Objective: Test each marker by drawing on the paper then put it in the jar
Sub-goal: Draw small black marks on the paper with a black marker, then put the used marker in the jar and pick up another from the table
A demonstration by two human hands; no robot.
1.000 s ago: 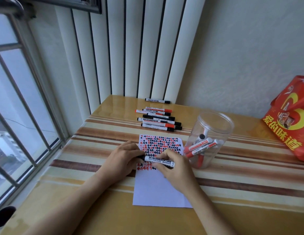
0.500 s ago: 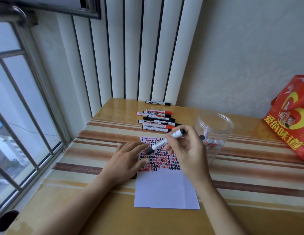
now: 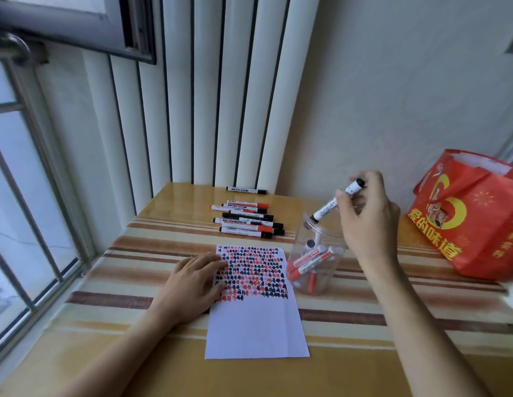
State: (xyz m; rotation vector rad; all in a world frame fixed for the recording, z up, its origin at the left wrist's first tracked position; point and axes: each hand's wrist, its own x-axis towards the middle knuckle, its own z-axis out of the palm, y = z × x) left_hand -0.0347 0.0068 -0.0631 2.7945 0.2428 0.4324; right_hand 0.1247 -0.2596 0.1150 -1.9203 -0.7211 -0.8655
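My right hand [image 3: 367, 222] pinches a black-capped white marker [image 3: 332, 204] tilted cap-down over the mouth of the clear plastic jar [image 3: 318, 253]. Several red and black markers lie inside the jar. My left hand [image 3: 192, 282] rests flat with straight fingers on the left edge of the white paper [image 3: 258, 319], whose upper half is covered in red and black marks. Several more capped markers [image 3: 246, 222] lie in a row on the table beyond the paper, and one black marker [image 3: 246, 190] lies apart near the wall.
A red printed bag [image 3: 473, 216] stands at the table's right, close to the jar. A window with bars runs along the left. White vertical panels and a wall close the table's far side. The striped tablecloth [image 3: 135, 253] covers the table's middle.
My right hand lifted the marker off the paper and carried it right and up to the jar's mouth. My left hand let go of the marker and settled flat on the paper.
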